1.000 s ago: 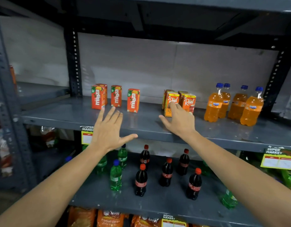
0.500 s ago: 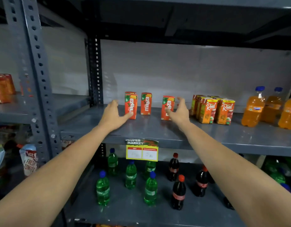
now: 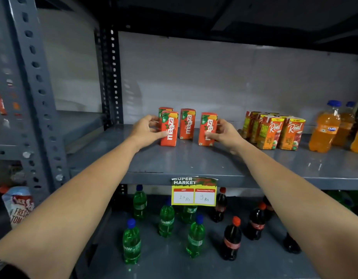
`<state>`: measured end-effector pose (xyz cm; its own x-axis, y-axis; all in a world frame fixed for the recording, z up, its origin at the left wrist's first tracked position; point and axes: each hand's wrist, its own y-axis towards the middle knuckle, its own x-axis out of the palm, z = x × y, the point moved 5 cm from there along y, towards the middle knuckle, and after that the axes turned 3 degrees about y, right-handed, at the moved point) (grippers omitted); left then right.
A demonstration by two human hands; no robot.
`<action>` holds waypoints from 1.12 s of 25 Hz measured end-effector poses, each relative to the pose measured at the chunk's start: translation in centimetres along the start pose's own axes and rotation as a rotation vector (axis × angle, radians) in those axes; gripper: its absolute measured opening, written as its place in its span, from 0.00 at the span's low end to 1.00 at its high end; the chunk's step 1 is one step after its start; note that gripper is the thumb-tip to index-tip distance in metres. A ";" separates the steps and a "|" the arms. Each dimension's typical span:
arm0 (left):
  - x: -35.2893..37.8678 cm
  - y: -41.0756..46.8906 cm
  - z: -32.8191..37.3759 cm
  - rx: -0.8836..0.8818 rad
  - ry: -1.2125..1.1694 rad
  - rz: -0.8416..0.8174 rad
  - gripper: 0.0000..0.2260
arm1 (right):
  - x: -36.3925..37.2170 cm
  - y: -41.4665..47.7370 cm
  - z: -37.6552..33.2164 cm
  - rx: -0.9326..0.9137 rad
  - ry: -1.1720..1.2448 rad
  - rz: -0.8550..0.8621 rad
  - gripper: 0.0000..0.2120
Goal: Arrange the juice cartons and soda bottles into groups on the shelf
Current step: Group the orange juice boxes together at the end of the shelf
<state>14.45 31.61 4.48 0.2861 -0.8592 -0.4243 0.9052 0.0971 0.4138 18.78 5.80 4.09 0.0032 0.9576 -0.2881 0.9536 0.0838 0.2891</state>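
Head view: both hands have come off the Real cartons and shifted left along the shelf (image 3: 194, 162) to the Maaza group. My left hand (image 3: 142, 130) now cups the left front Maaza carton (image 3: 169, 128), thumb on its face, fingers round the side. My right hand (image 3: 227, 133) grips the right Maaza carton (image 3: 207, 128) the same way from the other side. Both hands closed on cartons, neither lifted; both stand upright on the shelf. A middle Maaza carton (image 3: 187, 124) stands apart between them, and a fourth (image 3: 165, 110) sits behind the left one.

The Real cartons (image 3: 278, 131) are packed tight to the right, the orange soda bottles (image 3: 325, 128) near the shelf's right end. Those two groups look done. My read: Maaza is the loose group left on this shelf, so next step is squeezing the outer cartons inward. Green bottles (image 3: 167, 220) and cola bottles (image 3: 232, 238) on the lower shelf are still scattered.
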 end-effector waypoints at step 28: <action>-0.6 0.6 -0.2 0.014 0.058 -0.023 0.25 | 4.7 0.1 -1.2 -0.042 -0.054 -0.218 0.29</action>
<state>14.91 32.26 4.83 0.2834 -0.8306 -0.4793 0.9073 0.0703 0.4147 18.49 10.59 3.85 -0.1840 0.8998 -0.3957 0.9203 0.2991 0.2520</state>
